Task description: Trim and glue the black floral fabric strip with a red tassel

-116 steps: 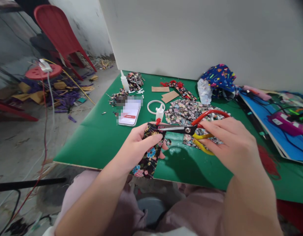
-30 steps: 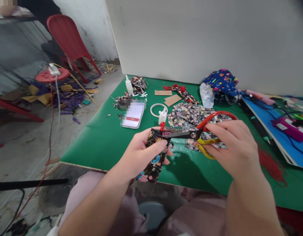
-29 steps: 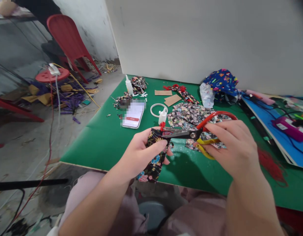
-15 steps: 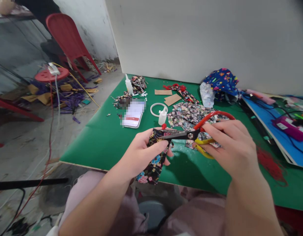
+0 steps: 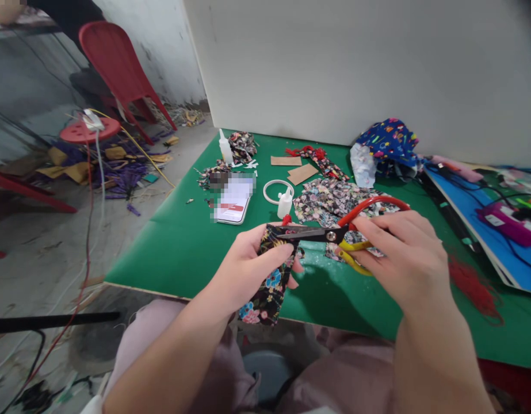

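My left hand (image 5: 248, 267) is closed on a strip of black floral fabric (image 5: 263, 302), thumb on top and fingertips showing at its right side. The strip's lower end hangs by the table's front edge. Scissors (image 5: 332, 236) with one red and one yellow handle loop are gripped in my right hand (image 5: 405, 259). Their blades point left and lie across the top of the fabric, just above my left thumb. Whether the blades bite into the cloth I cannot tell. A small white bottle (image 5: 285, 205) with a red cap near it stands behind the fabric.
On the green table (image 5: 174, 241) lie a phone (image 5: 235, 201), a white ring (image 5: 265, 192), brown cards (image 5: 302, 173), floral fabric pieces (image 5: 319, 201) and red threads (image 5: 474, 290). A blue patterned cloth (image 5: 388, 144) and a blue board (image 5: 485, 230) are at right. A person is at far left behind a red chair (image 5: 114, 63).
The scissor blades appear closer together over the top of the fabric, and my right hand has shifted very slightly. My left hand keeps its hold on the strip.
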Motion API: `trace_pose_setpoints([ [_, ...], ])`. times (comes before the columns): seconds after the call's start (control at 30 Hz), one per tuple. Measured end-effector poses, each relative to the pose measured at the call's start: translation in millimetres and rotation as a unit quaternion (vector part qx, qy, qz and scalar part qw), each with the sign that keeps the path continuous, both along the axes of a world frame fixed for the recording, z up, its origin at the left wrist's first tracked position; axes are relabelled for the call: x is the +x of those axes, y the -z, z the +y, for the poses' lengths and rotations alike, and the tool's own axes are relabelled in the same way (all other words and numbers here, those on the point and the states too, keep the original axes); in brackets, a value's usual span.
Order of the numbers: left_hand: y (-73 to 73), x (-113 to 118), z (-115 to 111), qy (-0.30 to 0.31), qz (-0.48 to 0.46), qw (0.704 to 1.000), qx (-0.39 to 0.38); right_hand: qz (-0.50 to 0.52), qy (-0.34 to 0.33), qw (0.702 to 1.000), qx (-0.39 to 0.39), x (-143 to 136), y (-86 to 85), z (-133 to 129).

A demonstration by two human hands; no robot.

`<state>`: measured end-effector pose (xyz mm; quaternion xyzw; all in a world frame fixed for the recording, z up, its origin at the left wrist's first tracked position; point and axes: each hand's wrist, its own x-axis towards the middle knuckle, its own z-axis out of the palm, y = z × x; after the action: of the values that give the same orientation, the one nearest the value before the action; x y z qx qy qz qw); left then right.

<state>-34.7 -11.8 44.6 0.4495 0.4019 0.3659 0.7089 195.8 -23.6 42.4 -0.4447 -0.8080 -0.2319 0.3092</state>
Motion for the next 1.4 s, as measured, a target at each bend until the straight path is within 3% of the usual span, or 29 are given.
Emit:
trace_pose_setpoints([
  [1.4,4.3,5.4,3.7,-0.041,0.005,0.999,-0.008,-0.019,0.005,1.000,-0.009,-4.8,4.7,0.0],
])
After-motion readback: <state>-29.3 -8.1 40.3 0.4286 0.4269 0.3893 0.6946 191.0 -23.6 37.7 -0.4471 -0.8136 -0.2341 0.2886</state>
